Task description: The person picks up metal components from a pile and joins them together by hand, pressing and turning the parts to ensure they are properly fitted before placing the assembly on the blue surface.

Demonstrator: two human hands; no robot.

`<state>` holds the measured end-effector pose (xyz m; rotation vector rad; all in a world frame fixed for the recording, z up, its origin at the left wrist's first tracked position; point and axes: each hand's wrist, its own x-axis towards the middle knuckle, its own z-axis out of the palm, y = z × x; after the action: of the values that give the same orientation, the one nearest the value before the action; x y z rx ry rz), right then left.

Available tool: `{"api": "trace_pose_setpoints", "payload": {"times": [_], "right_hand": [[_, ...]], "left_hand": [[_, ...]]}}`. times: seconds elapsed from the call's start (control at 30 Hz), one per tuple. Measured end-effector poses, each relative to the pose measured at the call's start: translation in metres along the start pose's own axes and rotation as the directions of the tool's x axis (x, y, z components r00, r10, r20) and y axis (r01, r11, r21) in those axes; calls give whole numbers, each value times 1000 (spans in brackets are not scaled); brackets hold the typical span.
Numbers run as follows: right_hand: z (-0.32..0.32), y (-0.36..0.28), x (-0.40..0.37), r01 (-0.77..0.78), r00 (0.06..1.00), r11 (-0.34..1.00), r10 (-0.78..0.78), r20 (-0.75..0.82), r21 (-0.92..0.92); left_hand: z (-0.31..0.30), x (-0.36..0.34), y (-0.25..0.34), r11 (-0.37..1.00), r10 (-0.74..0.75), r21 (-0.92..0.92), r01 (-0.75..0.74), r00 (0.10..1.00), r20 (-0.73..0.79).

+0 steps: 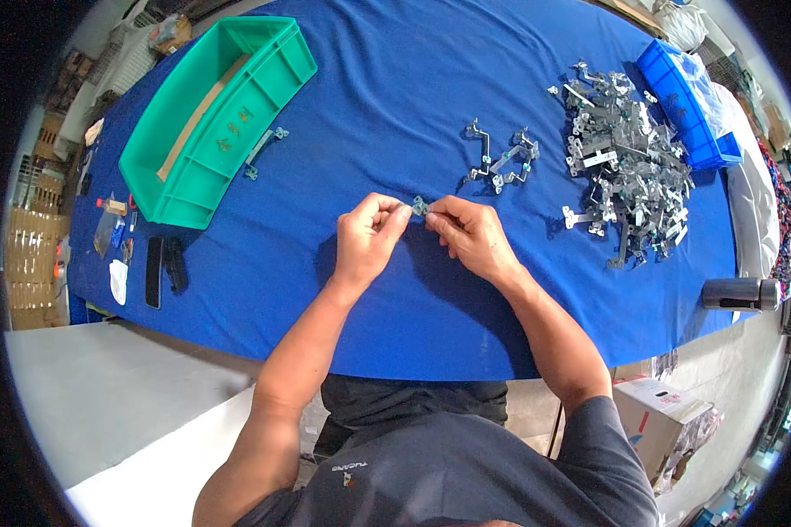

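Between my two hands is a small metal part (420, 206), held over the blue cloth (387, 299). My left hand (369, 237) pinches its left side with thumb and forefinger. On its right side, my right hand (473, 233) has its fingers closed on the same part. Much of the part is hidden by my fingertips. Just beyond my right hand lie a few loose metal brackets (505, 160). Farther right spreads a large heap of similar metal brackets (624, 167).
A green bin (171, 204) stands at the left, with brackets (259, 154) beside it. Nearer lie a phone (155, 272) and a black object (176, 266). At the right are a blue crate (685, 105) and a dark bottle (740, 294). A cardboard box (657, 426) sits below the table.
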<state>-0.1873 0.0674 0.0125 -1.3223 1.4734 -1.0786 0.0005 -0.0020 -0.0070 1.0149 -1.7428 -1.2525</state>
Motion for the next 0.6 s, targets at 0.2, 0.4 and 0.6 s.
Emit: {"api": "trace_pose_setpoints", "payload": {"times": [0.2, 0.4, 0.6], "right_hand": [[3, -3, 0, 29, 996, 998, -25, -82, 52], [3, 3, 1, 68, 997, 997, -67, -28, 27], [4, 4, 1, 156, 955, 986, -136, -262, 57]], "left_hand": [[3, -2, 5, 1000, -14, 11, 15, 999, -41], [5, -3, 9, 993, 86, 83, -85, 996, -4], [4, -4, 14, 988, 85, 124, -88, 996, 30]]}}
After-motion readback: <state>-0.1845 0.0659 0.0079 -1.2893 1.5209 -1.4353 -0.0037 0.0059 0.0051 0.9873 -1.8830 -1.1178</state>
